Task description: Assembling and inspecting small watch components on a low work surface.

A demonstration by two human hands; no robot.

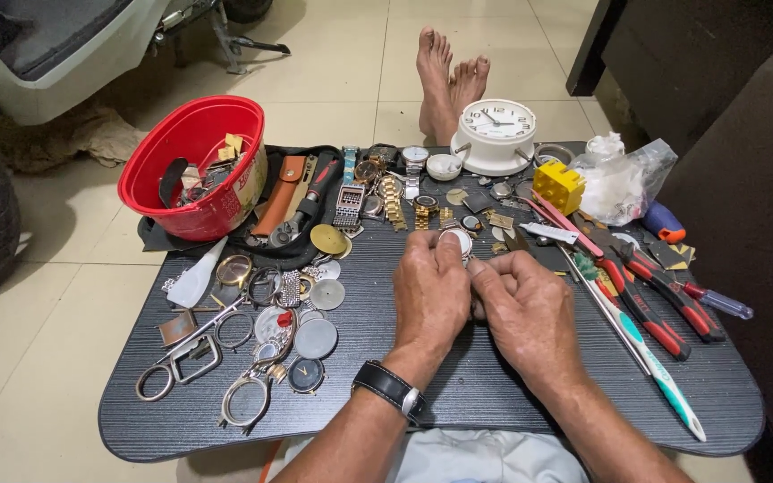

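Hands: left hand (431,291) and right hand (522,309) meet over the middle of the dark wood-grain counter (386,420), knuckles nearly touching.
Left grip: closed, fingertips pinching the small round silver watch case (458,240) at its edge.
Right grip: fingers curled shut beside the left hand; what they pinch, if anything, cannot be told.
Watch case: held just above the counter's middle, toward the far edge.
Left wrist: black-strapped wristwatch (390,388).
Far left corner: red plastic bowl (194,165) holding small parts.
Left edge: loose watch bezels and round crystals (315,338), a metal scissor-like tool (185,353).
Far edge: white round table clock (495,134), with a yellow plastic block (558,186) just beside it.
Right edge: red-handled pliers (655,304), a white and green toothbrush (664,380).
Floor beyond: two bare feet (449,76) on pale tiles.
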